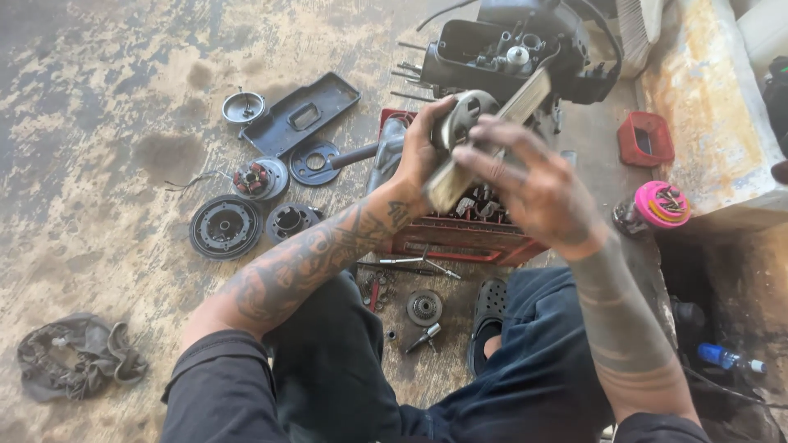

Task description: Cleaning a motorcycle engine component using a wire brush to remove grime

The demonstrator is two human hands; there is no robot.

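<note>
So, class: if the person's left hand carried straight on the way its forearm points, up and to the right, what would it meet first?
Beyond the round metal part the left hand grips, probably the black engine housing, though depth is hard to judge.

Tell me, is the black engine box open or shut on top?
Open. The black engine box has no cover on top, so its inner parts show; a flat black cover lies on the floor.

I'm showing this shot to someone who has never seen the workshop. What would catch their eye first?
First the two hands at the centre: the left hand grips a round metal part while the right hand steadies a flat metal bar against it. Next, the dismantled round parts spread over the stained floor at left, and the red crate of tools just beneath the hands.
</note>
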